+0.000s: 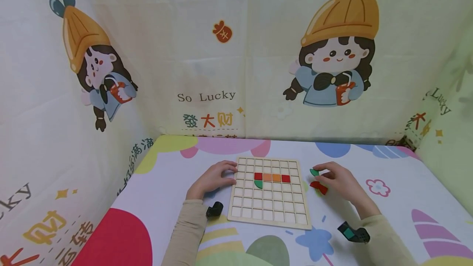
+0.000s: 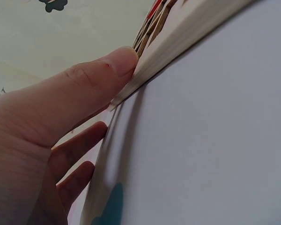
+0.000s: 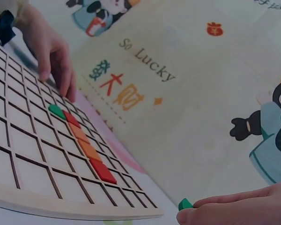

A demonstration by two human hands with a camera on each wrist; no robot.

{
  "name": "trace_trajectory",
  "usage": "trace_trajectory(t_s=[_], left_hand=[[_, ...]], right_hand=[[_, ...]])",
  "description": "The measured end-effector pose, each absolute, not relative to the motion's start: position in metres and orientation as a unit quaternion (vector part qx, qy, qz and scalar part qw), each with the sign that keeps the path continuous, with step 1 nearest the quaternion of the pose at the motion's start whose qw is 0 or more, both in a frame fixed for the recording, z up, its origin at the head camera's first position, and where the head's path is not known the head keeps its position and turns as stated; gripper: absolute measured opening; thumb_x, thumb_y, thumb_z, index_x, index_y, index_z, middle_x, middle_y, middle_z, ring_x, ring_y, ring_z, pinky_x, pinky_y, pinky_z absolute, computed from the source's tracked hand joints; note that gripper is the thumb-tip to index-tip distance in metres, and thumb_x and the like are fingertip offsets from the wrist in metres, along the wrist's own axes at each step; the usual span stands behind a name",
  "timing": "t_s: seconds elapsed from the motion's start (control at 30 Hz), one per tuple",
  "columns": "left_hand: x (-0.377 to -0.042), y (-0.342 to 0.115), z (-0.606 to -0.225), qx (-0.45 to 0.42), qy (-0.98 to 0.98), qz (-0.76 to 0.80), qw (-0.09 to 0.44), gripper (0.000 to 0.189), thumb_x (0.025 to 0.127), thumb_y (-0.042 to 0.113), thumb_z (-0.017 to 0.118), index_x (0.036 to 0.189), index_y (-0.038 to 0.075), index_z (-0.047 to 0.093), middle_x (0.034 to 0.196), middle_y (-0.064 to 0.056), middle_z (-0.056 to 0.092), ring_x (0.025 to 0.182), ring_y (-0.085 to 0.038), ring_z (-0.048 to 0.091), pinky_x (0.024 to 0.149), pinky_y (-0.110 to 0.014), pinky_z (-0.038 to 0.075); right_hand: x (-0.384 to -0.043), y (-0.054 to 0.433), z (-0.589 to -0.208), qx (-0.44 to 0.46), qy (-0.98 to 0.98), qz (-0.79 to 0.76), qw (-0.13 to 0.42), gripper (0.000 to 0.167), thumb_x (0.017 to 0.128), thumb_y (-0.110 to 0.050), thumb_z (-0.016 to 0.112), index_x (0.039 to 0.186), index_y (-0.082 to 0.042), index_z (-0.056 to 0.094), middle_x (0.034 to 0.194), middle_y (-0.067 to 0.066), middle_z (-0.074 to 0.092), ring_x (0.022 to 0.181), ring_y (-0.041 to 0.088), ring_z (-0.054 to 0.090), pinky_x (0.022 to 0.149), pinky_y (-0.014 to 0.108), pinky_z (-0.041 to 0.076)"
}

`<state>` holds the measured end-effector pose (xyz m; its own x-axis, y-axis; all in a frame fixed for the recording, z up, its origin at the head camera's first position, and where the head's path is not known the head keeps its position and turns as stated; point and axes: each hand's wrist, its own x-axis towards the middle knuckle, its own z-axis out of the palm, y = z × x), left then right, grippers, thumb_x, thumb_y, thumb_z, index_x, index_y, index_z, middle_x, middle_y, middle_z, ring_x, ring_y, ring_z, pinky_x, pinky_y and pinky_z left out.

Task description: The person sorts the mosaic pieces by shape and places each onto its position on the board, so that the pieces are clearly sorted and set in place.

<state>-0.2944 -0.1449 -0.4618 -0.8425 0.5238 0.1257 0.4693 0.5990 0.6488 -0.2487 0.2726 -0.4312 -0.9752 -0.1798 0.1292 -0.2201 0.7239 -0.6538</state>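
Note:
A square wooden grid board (image 1: 267, 215) lies flat on the table. One row of its cells holds a red square tile (image 1: 258, 176), two orange tiles (image 1: 272, 177) and another red tile (image 1: 285, 179). A green quarter-circle tile (image 1: 258, 184) fills the cell below the leftmost red one. My left hand (image 1: 213, 180) rests at the board's left side, its thumb (image 2: 122, 61) touching the edge. Right of the board, my right hand (image 1: 338, 180) pinches a green piece (image 3: 185, 204) between thumb and fingers. Red pieces (image 1: 319, 187) lie on the table just below that hand.
Both forearms wear a dark wrist device, one beside the board's left edge (image 1: 214, 209) and one at the right sleeve (image 1: 354, 232). The table has a printed cloth (image 1: 177, 175). A cartoon-printed curtain (image 1: 266, 73) encloses its back and sides.

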Motion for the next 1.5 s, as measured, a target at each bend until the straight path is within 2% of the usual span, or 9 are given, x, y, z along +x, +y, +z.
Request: trace_trajectory(t_s=[0.13, 0.4, 0.6, 0.87, 1.13, 1.5], left_hand=[[-0.295, -0.145, -0.462, 0.278, 0.893, 0.351, 0.039, 0.034, 0.086, 0.023, 0.076, 0.116, 0.009, 0.069, 0.137, -0.003, 0.055, 0.132, -0.023, 0.046, 0.111, -0.042, 0.037], [-0.296, -0.145, -0.463, 0.274, 0.896, 0.347, 0.042, 0.034, 0.086, 0.025, 0.076, 0.116, 0.010, 0.069, 0.138, -0.002, 0.055, 0.133, -0.022, 0.045, 0.112, -0.040, 0.036], [-0.297, -0.145, -0.464, 0.272, 0.896, 0.348, 0.043, 0.034, 0.086, 0.024, 0.076, 0.116, 0.010, 0.069, 0.138, -0.002, 0.055, 0.133, -0.022, 0.045, 0.112, -0.040, 0.035], [-0.297, -0.145, -0.465, 0.270, 0.897, 0.349, 0.042, 0.034, 0.086, 0.024, 0.077, 0.116, 0.011, 0.069, 0.137, -0.001, 0.055, 0.133, -0.021, 0.045, 0.112, -0.040, 0.035], [-0.295, -0.144, -0.462, 0.272, 0.893, 0.357, 0.041, 0.033, 0.086, 0.023, 0.077, 0.115, 0.009, 0.070, 0.137, -0.002, 0.056, 0.132, -0.022, 0.045, 0.112, -0.041, 0.036], [-0.294, -0.144, -0.462, 0.273, 0.891, 0.359, 0.042, 0.034, 0.086, 0.022, 0.076, 0.116, 0.008, 0.069, 0.137, -0.003, 0.055, 0.132, -0.023, 0.046, 0.111, -0.042, 0.036]], right_hand=[[-0.249, 0.265, -0.432, 0.132, -0.924, 0.357, 0.036, 0.028, 0.089, -0.011, 0.072, 0.116, -0.006, 0.067, 0.117, 0.015, 0.063, 0.096, 0.030, 0.067, 0.080, 0.039, 0.058], [-0.248, 0.250, -0.433, 0.156, -0.916, 0.367, 0.034, 0.032, 0.088, -0.011, 0.073, 0.118, -0.004, 0.066, 0.116, 0.015, 0.062, 0.093, 0.027, 0.067, 0.069, 0.024, 0.055], [-0.249, 0.238, -0.433, 0.175, -0.918, 0.354, 0.043, 0.028, 0.088, -0.009, 0.072, 0.116, -0.005, 0.069, 0.115, 0.013, 0.063, 0.090, 0.022, 0.066, 0.075, 0.028, 0.056], [-0.250, 0.219, -0.436, 0.191, -0.913, 0.359, 0.039, 0.028, 0.087, -0.009, 0.073, 0.114, -0.004, 0.069, 0.110, 0.010, 0.064, 0.087, 0.019, 0.065, 0.074, 0.029, 0.057], [-0.250, 0.202, -0.439, 0.201, -0.912, 0.358, 0.009, 0.023, 0.087, -0.009, 0.072, 0.110, -0.009, 0.070, 0.104, 0.005, 0.062, 0.082, 0.014, 0.062, 0.073, 0.029, 0.056], [-0.250, 0.188, -0.439, 0.200, -0.913, 0.356, 0.016, 0.024, 0.086, -0.008, 0.074, 0.110, -0.008, 0.071, 0.103, 0.004, 0.063, 0.083, 0.014, 0.060, 0.076, 0.033, 0.056]])
